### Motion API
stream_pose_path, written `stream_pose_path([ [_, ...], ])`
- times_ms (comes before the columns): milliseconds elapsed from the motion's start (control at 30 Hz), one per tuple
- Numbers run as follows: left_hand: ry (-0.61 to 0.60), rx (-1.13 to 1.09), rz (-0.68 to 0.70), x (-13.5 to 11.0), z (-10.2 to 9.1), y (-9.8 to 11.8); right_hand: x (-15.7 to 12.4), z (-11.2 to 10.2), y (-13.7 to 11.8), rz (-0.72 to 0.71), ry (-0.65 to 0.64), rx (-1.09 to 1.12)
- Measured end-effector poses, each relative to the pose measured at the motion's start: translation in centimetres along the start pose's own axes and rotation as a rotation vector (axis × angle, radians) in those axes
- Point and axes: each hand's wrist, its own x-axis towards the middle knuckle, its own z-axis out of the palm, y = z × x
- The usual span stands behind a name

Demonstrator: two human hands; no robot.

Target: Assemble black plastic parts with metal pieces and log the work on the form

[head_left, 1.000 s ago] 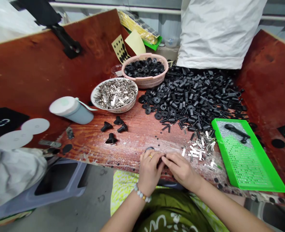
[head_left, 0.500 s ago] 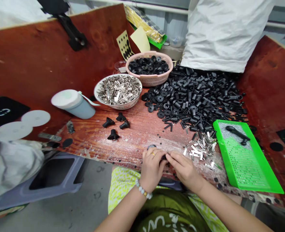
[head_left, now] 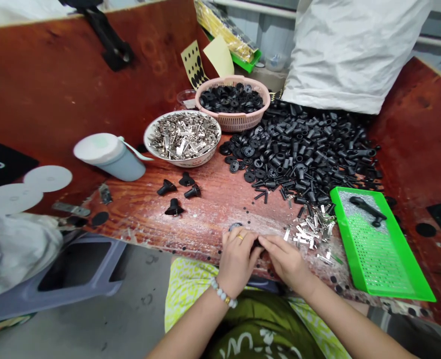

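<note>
My left hand (head_left: 236,259) and my right hand (head_left: 285,259) meet at the near edge of the red wooden table (head_left: 213,209). Both pinch a small black part (head_left: 257,244) between their fingertips; most of it is hidden. A black ring-shaped piece (head_left: 235,226) lies just beyond my left fingers. Loose silver metal clips (head_left: 310,230) are scattered right beside my right hand. A big heap of black plastic parts (head_left: 306,152) covers the table further back.
A white bowl (head_left: 183,138) of metal clips and a pink basket (head_left: 233,101) of black discs stand at the back. A green perforated tray (head_left: 379,247) lies at right. Several black cone parts (head_left: 178,192) and a tipped blue-white cup (head_left: 108,156) lie at left. Behind sits a white sack (head_left: 355,50).
Both hands have stayed together at the table edge, fingers shifting slightly on the small black part. The camera has tilted a little, so the scene sits slightly higher and to the right.
</note>
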Motion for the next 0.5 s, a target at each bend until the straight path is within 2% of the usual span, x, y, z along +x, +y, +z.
stream_pose_path([
  [100, -0.01, 0.019, -0.006, 0.1, 0.0, 0.0, 0.3, -0.1, 0.1, 0.058, 0.025, 0.042],
  [233, -0.003, 0.005, 0.003, -0.1, 0.1, -0.1, 0.7, -0.1, 0.0, 0.061, 0.054, 0.055],
  [500, -0.002, 0.003, -0.005, 0.0, 0.1, -0.1, 1.2, 0.4, -0.5, 0.094, 0.005, -0.017],
])
